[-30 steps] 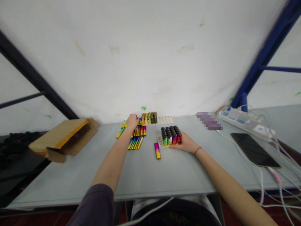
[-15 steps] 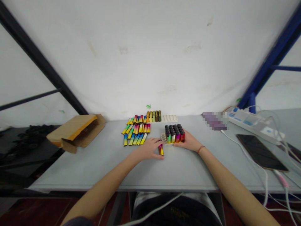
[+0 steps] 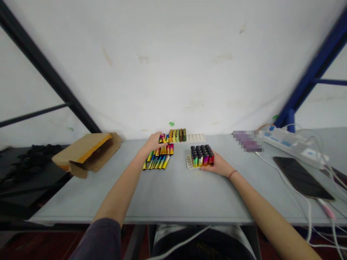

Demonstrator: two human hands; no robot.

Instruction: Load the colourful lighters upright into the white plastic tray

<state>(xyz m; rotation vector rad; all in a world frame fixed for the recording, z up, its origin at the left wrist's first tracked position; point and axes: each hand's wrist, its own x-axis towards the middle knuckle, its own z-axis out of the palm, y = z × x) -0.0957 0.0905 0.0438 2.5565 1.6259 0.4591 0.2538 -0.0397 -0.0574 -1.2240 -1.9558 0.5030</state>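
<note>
Grey table point(image 3: 173, 195): right hand point(image 3: 218, 167) clasps lighter-filled tray point(image 3: 189, 162); left hand point(image 3: 153, 141), grip unclear, touches loose lighters point(image 3: 159, 161).

text: none legible | dark garment point(image 3: 217, 242): faint yellow print, too blurred to read | labels, numbers: none readable

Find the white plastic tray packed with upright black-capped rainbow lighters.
The white tray sits on the grey table just right of centre in the head view, touching the right hand, with the flat-lying loose lighters to its left.
</note>
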